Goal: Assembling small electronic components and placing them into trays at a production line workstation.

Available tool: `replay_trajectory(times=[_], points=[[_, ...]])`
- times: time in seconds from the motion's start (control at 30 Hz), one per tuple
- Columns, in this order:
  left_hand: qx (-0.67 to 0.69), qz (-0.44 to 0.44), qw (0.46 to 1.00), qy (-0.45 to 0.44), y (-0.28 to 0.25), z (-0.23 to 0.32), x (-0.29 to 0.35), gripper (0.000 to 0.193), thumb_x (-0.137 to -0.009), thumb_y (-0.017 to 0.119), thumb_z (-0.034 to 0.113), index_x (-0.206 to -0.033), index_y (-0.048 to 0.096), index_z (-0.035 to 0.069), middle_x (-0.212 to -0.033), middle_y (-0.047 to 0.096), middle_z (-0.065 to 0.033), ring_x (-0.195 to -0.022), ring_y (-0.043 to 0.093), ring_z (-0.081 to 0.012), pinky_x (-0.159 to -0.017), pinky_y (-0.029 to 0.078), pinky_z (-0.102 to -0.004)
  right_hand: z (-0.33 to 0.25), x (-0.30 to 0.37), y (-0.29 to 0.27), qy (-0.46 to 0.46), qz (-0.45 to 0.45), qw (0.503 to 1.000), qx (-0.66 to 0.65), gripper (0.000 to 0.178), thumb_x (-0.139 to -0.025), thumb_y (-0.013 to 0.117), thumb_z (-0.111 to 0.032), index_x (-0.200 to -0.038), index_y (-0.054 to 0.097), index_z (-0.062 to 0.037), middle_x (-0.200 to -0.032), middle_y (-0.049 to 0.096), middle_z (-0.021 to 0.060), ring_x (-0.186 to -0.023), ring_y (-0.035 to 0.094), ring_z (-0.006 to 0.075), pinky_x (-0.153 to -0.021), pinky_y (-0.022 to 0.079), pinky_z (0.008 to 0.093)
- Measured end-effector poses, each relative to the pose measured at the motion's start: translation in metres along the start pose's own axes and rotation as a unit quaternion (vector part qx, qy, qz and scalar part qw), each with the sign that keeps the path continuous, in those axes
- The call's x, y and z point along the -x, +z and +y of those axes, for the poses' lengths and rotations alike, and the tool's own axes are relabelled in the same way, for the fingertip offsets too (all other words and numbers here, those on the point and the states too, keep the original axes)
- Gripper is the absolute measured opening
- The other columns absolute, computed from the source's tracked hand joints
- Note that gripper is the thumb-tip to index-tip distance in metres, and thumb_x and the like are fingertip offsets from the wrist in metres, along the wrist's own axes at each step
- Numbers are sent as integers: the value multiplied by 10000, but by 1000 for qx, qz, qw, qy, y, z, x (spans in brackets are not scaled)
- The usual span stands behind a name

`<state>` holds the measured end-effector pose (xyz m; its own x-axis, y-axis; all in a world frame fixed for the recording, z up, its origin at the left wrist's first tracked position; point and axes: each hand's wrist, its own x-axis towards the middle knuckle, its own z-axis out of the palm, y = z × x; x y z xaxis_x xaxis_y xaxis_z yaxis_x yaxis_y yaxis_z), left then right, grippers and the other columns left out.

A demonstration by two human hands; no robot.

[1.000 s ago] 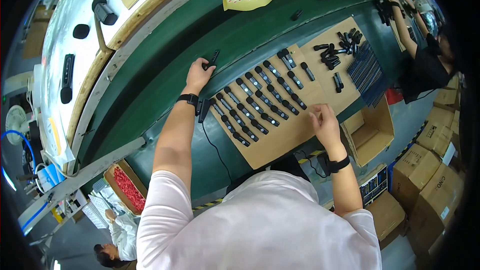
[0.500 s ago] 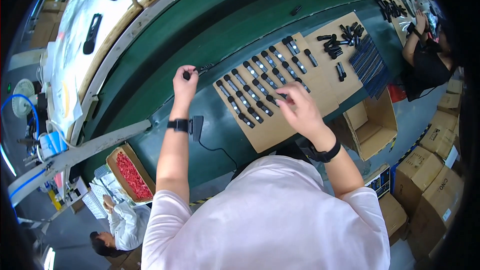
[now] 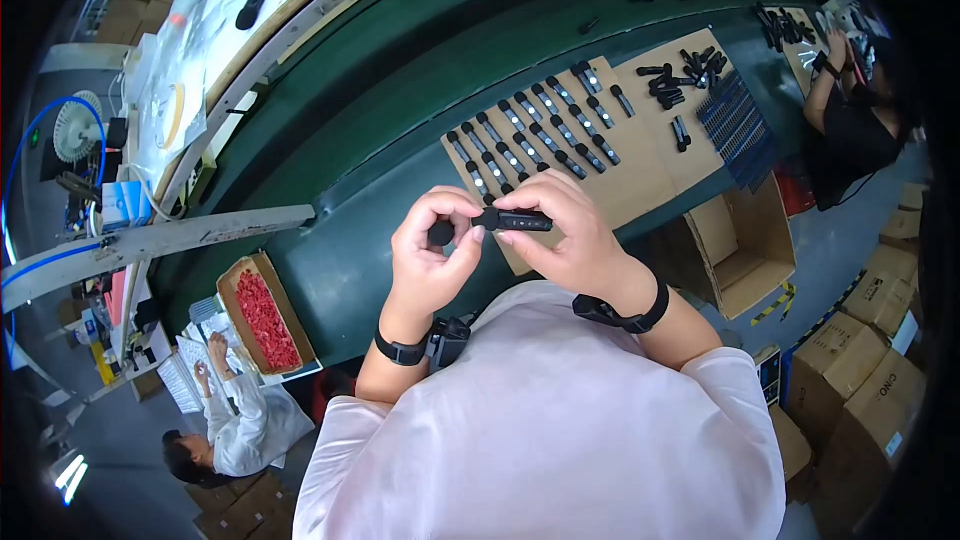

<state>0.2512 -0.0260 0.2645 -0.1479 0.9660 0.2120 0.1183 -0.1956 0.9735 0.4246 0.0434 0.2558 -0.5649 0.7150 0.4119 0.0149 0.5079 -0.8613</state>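
- We see one black microphone (image 3: 525, 223) between the two hands, in front of the chest and on the near side of the cardboard sheet (image 3: 622, 198).
- At the left hand (image 3: 428, 245), the fingers are bent and pinch around the microphone's round head; a round black piece (image 3: 440, 232) also sits in that hand, and we cannot tell whether it is joined to anything.
- At the right hand (image 3: 578, 230), thumb and fingers grip the microphone's body from both sides, so neither hand is free.
- We judge the round black piece the likeliest to drop, because the left fingers divide their hold between it and the head.
- If the hands twist or pull against each other, we think the smooth body could slip from the right fingertips, or the head could be strained sideways.
- The rows of microphones (image 3: 585, 124) lie just beyond the hands; a forward swing of the knuckles might knock the nearest ones askew. Since the hands hide part of the sheet, we cannot tell how close they are.
- The black block (image 3: 453, 340) on the left wrist could catch on clothing, as it sits right against the shirt (image 3: 560, 420).
- Should something fall, we reckon it may bounce off the green surface (image 3: 350, 275) and be lost below its edge.
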Motion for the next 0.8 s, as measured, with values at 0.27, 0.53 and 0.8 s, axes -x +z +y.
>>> replay_trajectory(times=[0.27,0.53,0.8], points=[[9,-10,1000,-7,9,8,4,227,-774,616,-79,-978,562,3,-897,569,-51,-659,454,-59,-610,390,-200,-2,8,-9,-59,22,997,38,273,-722,713,-12,-978,621,-29,-861,632,94,-753,578,255,-712,446,338],[-56,-35,997,28,14,8,-2,205,-776,699,-7,-966,623,8,-852,576,-44,-622,468,-78,-586,401,-212,-7,14,-15,27,28,999,-26,265,-728,712,-19,-978,625,-25,-871,636,94,-780,584,258,-721,451,344],[-89,-49,995,16,18,-5,-6,221,-767,717,10,-970,630,12,-870,587,-45,-636,480,-86,-585,411,-217,1,13,-25,-17,27,998,57,232,-765,698,-41,-985,629,-21,-883,627,111,-796,584,269,-740,462,337]])
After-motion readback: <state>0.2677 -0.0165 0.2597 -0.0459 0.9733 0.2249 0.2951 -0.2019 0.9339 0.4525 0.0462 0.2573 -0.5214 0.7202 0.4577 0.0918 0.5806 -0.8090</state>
